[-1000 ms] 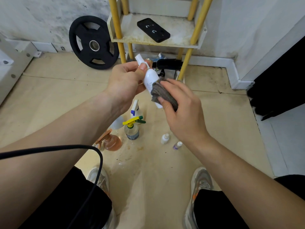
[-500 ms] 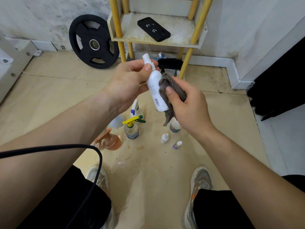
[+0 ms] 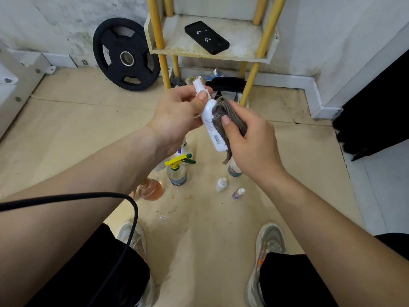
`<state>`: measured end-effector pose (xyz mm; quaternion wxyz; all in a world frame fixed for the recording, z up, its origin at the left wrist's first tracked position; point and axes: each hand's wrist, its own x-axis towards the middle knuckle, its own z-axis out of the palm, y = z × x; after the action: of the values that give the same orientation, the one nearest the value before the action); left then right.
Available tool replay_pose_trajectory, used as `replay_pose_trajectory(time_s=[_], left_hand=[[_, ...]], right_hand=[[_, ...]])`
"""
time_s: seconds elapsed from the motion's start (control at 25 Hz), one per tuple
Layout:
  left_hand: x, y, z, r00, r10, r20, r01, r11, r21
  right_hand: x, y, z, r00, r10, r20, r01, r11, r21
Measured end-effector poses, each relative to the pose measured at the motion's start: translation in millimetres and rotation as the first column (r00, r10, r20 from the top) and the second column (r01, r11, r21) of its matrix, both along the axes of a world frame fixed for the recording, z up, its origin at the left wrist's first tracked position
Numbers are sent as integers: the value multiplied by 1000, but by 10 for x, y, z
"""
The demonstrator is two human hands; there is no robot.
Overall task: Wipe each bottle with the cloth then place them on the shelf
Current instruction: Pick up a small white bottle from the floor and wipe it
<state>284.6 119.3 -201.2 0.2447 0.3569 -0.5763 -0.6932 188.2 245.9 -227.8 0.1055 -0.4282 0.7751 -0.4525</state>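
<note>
Left hand (image 3: pixel 179 116): fingers curled, pinching white bottle (image 3: pixel 211 122) at its neck, mid-air, tilted.
Right hand (image 3: pixel 250 142): grips grey cloth (image 3: pixel 230 118) against bottle's right side.
Shelf (image 3: pixel 212 55): far, behind.

The left hand (image 3: pixel 179 114) pinches the white bottle (image 3: pixel 210 123) just below its cap and holds it tilted, cap end away from the person. The right hand (image 3: pixel 250 145) grips the grey cloth (image 3: pixel 221 108) and presses it against the bottle's right side. On the floor (image 3: pixel 77 129) below stand a yellow-trigger spray bottle (image 3: pixel 177 172), an orange bottle (image 3: pixel 152 189), a small white bottle (image 3: pixel 221 184) and a small purple-labelled bottle (image 3: pixel 238 194). A black phone (image 3: pixel 207 37) lies on the shelf (image 3: pixel 210 56) beyond.
</note>
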Motion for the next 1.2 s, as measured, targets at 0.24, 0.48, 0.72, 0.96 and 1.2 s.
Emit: replay_pose_trajectory(time_s=[0.24, 0.48, 0.72, 0.96, 1.2], left_hand=[[-15, -3, -9, 996, 84, 8, -84, 996, 7], [-8, -22, -32, 996, 70, 47, -59, 975, -214], [146, -203, -20, 876, -13, 482, 480, -67, -875], [95, -227, -99, 869, 13, 495, 495, -41, -868], [109, -248, -203, 866, -54, 497, 484, 341, -806]], right_hand=[[-1, 30, -47, 996, 53, 68, -57, 996, 63], [-5, 14, -25, 998, -54, 42, 54, 998, 13], [-38, 5, 11, 993, -113, 40, 113, 994, 1], [-19, 2, 11, 992, -63, 108, 67, 997, -26], [-116, 31, 100, 996, -63, 71, 72, 987, -142]])
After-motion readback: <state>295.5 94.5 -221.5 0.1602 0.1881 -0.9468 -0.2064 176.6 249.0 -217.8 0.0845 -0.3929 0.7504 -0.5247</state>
